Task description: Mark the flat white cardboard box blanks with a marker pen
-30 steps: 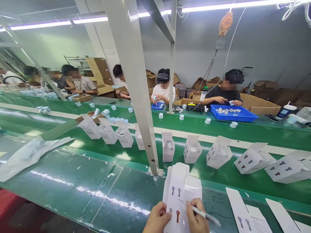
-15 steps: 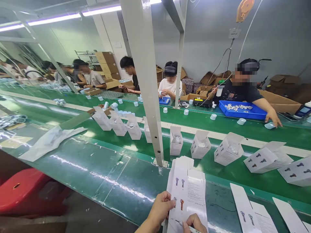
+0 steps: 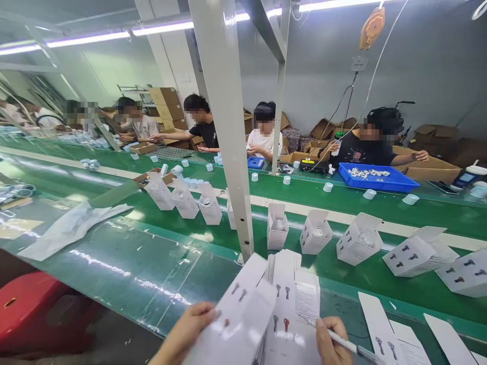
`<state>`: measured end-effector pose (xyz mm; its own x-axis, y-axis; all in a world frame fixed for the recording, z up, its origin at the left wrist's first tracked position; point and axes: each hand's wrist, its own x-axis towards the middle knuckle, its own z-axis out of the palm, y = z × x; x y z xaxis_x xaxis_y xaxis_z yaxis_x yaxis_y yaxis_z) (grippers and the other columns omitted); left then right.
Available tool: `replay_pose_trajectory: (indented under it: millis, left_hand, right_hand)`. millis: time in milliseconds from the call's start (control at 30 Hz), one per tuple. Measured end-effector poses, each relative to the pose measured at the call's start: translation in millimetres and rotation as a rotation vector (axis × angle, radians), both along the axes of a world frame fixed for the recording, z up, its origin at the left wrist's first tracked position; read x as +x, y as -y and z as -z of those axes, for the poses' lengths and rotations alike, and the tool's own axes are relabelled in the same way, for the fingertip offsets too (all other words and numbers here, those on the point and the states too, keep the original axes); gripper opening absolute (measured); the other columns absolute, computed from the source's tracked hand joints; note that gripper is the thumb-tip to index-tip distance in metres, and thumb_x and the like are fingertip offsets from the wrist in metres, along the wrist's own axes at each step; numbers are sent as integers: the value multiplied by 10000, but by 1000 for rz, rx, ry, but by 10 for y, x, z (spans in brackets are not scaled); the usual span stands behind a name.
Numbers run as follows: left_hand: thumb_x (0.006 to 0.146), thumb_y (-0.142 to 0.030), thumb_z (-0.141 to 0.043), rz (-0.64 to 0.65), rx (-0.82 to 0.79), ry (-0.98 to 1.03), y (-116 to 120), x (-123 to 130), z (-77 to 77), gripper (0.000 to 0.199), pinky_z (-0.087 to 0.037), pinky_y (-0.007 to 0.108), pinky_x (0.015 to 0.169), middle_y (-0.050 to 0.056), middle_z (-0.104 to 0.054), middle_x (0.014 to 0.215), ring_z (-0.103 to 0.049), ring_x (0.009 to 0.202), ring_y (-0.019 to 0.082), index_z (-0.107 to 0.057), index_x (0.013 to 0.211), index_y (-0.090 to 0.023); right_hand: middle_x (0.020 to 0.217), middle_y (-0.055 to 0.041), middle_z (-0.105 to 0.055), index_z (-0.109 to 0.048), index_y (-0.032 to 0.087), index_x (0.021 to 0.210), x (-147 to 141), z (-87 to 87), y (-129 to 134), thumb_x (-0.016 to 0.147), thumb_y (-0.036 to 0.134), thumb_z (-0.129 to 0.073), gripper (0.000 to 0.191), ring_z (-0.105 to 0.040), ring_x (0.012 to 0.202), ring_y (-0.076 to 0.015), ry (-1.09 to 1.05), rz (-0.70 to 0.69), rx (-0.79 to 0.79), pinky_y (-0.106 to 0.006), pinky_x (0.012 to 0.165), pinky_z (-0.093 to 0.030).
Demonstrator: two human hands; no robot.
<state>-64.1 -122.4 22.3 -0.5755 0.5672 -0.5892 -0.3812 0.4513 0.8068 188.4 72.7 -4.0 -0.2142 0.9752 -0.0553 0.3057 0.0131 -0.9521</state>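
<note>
My left hand (image 3: 192, 324) grips a flat white carton blank (image 3: 238, 314) and holds it lifted, tilted to the left above a stack of flat white carton blanks (image 3: 292, 304) printed with small device pictures. My right hand (image 3: 330, 343) holds a white pen (image 3: 348, 344) and rests on the lower right of that stack. The stack lies on the green bench near the bottom edge of the view.
More flat blanks (image 3: 380, 329) lie to the right. Open white boxes (image 3: 315, 233) stand in a row on the green conveyor belt (image 3: 342, 274). A grey upright post (image 3: 232, 132) rises just behind the stack. Several people work across the belt beside a blue tray (image 3: 375, 178). A red stool (image 3: 34, 309) stands at lower left.
My left hand has picked the top blank off the stack and swung it up to the left. My right hand with the pen moved right along the stack. A worker opposite drew an arm back.
</note>
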Motion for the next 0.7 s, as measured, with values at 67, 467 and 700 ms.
replay_pose_trajectory:
  millis: [67,467,700]
  left_hand:
    - [477,-544,-812,-59,-76,-12,339,-305,-45,434,-438,265,539,16,-679,562,-594,535,172,-633,596,-167]
    - [680,-369,-547,-79,-417,-618,-65,-225,145,153,-481,370,828,80,-695,792,-647,894,301,-580,665,-220]
    - [700,-214,-633,194,-197,-306,-1012,1040,366,159,-375,238,581,-51,-508,578,-527,606,147,-488,635,-216]
  right_hand:
    - [531,51,-461,-459,266,667,-105,-25,-96,814,710,-468,468,-460,535,-170,8,-58,74,-272,521,-380]
    - [548,57,-439,-444,268,661,-300,156,-150,827,711,-445,473,-475,532,-182,70,-179,186,-293,557,-379]
    - [513,50,-466,-460,261,638,-203,130,-97,835,664,-478,449,-477,504,-166,18,-109,211,-266,511,-398]
